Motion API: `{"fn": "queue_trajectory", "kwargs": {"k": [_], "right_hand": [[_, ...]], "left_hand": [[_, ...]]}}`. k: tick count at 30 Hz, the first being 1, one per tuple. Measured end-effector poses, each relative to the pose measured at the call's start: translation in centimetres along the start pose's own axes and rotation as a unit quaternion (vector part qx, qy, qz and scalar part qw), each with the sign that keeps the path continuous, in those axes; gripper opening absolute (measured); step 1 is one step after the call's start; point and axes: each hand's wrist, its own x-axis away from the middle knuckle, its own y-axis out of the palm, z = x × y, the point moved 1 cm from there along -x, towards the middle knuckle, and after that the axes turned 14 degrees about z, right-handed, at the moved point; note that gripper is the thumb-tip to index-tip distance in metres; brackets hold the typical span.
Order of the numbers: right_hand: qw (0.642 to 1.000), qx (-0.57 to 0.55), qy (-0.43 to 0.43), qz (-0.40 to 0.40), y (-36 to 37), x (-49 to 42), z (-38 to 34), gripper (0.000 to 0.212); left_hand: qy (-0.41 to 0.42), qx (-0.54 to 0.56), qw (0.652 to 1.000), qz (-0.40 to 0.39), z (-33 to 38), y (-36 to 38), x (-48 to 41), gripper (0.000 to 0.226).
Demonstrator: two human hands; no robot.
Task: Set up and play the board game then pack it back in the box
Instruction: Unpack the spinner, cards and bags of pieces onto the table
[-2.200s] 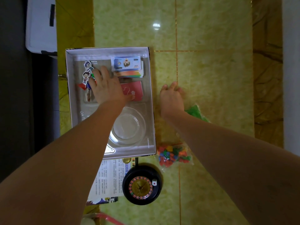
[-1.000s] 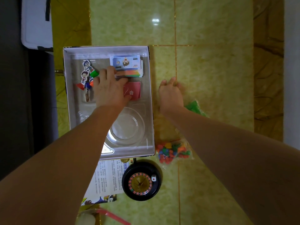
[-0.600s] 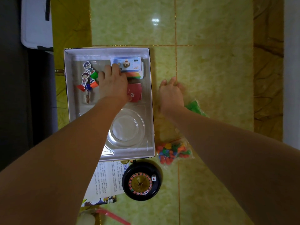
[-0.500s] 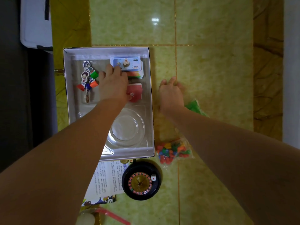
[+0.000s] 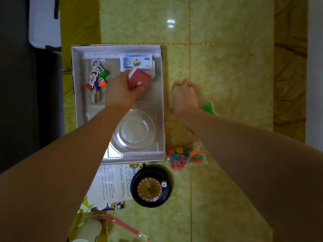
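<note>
the open box [image 5: 74,88] lies on the tiled floor [image 5: 227,67]. inside it, just beyond the left fingers [image 5: 123,77], sits a stack of play money [image 5: 137,62] against the far wall. to the left of those fingers, cardboard character pieces [image 5: 97,74] on coloured stands lie in a heap. nearer than the fingers, under the forearm, a clear plastic tray [image 5: 138,131] with a round hollow fills the near half of the box.

the left hand [image 5: 120,91] holds a red deck of cards [image 5: 139,80], fingers and thumb curled round it, the deck tilted and raised above the box bottom, partly covering the money's near edge.

the right hand [image 5: 184,95] rests on the floor just right of the box, its fingers [image 5: 181,82] fairly straight and close together, touching the tile and holding nothing. just behind its wrist lies a green bag [image 5: 208,108]; further back, a bag of coloured pieces [image 5: 185,155]. at the box's near end stand a roulette wheel [image 5: 151,186] with a die [image 5: 164,183] on it and a printed sheet [image 5: 111,184].
</note>
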Motion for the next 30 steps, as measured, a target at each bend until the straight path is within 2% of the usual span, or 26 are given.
{"fn": "queue_trajectory", "kwargs": {"k": [3,5,6,7,8,9,10,11,13,15,17,19,21,24,27,28,30], "right_hand": [[0.999,-0.034,-0.035,-0.003,-0.2,1.2,1.2,0.092],[0.984,-0.168,-0.051,0.0,-1.1,2.7,2.6,0.083],[0.963,-0.268,-0.037,0.022,-1.2,3.5,3.3,0.071],[0.924,-0.38,-0.004,0.049,-1.4,4.3,3.8,0.058],[0.864,-0.495,0.038,0.079,-1.8,5.3,4.1,0.047],[0.807,-0.579,0.068,0.093,-2.0,6.2,4.3,0.039],[0.783,-0.61,0.068,0.096,-1.9,6.7,4.4,0.032],[0.8,-0.592,0.043,0.09,-1.9,7.4,4.6,0.026],[0.864,-0.495,-0.042,0.081,-1.8,8.8,5.4,0.023],[0.892,-0.439,-0.066,0.086,-1.8,9.9,6.6,0.022],[0.898,-0.425,-0.047,0.108,-1.3,11.0,8.6,0.021],[0.892,-0.439,-0.011,0.109,-0.9,12.4,10.3,0.022],[0.881,-0.467,0.009,0.08,-0.3,14.0,11.2,0.016],[0.858,-0.513,0.029,-0.011,0.5,16.5,12.0,0.016],[0.873,-0.482,0.02,-0.068,2.0,18.9,12.9,0.027],[0.885,-0.459,0.022,-0.08,2.7,19.4,13.3,0.028],[0.899,-0.422,0.027,-0.113,3.9,20.8,13.7,0.025]], "left_hand": [[-0.108,0.136,0.983,-0.06,1.2,-0.2,2.3,0.03],[-0.141,0.189,0.966,-0.105,2.3,-0.1,4.2,0.029],[-0.143,0.199,0.961,-0.129,2.8,0.1,5.2,0.027],[-0.142,0.205,0.957,-0.151,3.3,0.3,6.0,0.025],[-0.141,0.211,0.952,-0.174,3.8,0.6,6.9,0.024],[-0.139,0.21,0.947,-0.197,4.2,1.1,7.6,0.023],[-0.133,0.203,0.945,-0.218,4.6,1.5,8.2,0.022],[-0.127,0.192,0.944,-0.236,5.3,2.0,8.9,0.02],[-0.124,0.185,0.938,-0.264,6.5,2.9,10.3,0.014],[-0.143,0.169,0.929,-0.296,7.2,3.4,11.4,0.016],[-0.176,0.147,0.908,-0.349,7.3,3.6,12.6,0.026],[-0.192,0.158,0.89,-0.382,7.3,3.8,14.3,0.014],[-0.173,0.164,0.898,-0.369,7.2,4.2,16.2,0.006],[-0.155,0.158,0.9,-0.375,6.5,5.0,18.6,0.009],[-0.153,0.113,0.897,-0.4,5.3,5.1,21.0,0.017],[-0.147,0.089,0.903,-0.395,4.9,5.0,21.7,0.018],[-0.109,0.031,0.936,-0.334,3.4,4.5,22.9,0.016]]}}
